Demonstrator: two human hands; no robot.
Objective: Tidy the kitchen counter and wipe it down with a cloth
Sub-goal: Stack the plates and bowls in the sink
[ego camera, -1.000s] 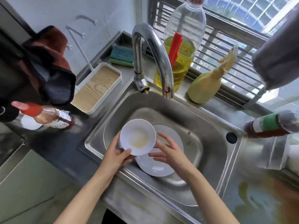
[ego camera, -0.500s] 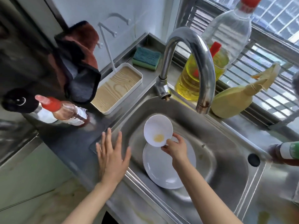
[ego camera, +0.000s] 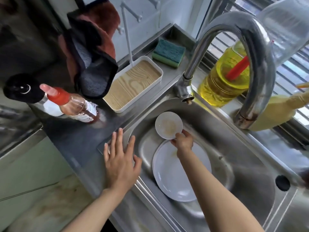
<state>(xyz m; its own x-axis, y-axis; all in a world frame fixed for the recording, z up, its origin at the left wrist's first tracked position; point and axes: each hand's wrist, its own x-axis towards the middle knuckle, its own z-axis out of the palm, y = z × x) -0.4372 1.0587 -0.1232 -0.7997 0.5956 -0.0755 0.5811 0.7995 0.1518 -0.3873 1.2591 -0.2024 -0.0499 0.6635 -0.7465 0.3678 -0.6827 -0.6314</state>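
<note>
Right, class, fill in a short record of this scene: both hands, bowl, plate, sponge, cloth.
left hand: open, fingers spread, over the sink's left rim
right hand: pinches the bowl's rim
bowl: brownish residue inside, at the plate's far edge
plate: white, lying in the sink
sponge: on the counter behind the sink
cloth: hanging at the left, untouched

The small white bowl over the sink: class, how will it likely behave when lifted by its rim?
Probably stiff and light: the right hand holds the small white bowl by a rim pinch alone. Its glossy, smeared surface may make that grip slip. Likely fragile: dropped onto the plate or steel sink, it could chip.
</note>
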